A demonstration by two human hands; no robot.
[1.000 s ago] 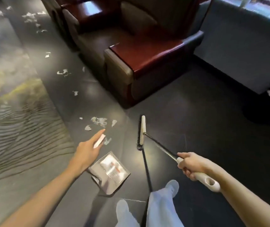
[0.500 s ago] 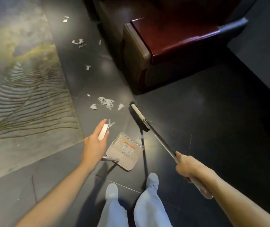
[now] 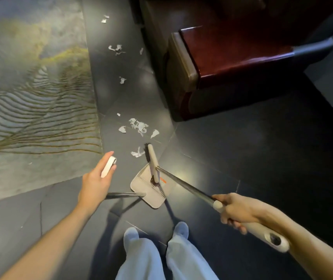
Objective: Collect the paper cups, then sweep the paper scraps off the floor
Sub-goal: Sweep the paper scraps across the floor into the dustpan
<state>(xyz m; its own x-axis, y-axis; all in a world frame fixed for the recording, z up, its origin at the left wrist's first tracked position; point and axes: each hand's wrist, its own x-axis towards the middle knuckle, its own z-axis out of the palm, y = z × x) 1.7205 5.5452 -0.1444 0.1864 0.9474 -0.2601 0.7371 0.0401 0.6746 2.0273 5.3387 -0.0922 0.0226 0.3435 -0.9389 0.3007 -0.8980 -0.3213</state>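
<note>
A person is standing on a dark tiled floor (image 3: pixel 252 150), looking down past their own pale trouser legs (image 3: pixel 141 257). The left hand (image 3: pixel 97 184) is holding the white end of a long-handled dustpan (image 3: pixel 151 190), fingers wrapped round it with the forefinger lying straight along the top. It is keeping the pan low just ahead of the feet, its mouth facing the far side where the litter is lying.

The right hand (image 3: pixel 236 211) is clenching the pale grip of a broom (image 3: pixel 184 182). The shaft is slanting down and to the left, so the brush head (image 3: pixel 153 158) is sitting partly over the pan, ready to drag litter in. One torn piece is lying just beside the brush's far end.

The main cluster of paper scraps (image 3: pixel 139 125) is lying a little farther off. More are trailing away along the strip of floor between a patterned carpet (image 3: pixel 30 87) on the left and a dark red armchair (image 3: pixel 222 67) on the right.

No paper cups are showing, so this is probably the sweeping half of the job, with most scraps not yet gathered.
</note>
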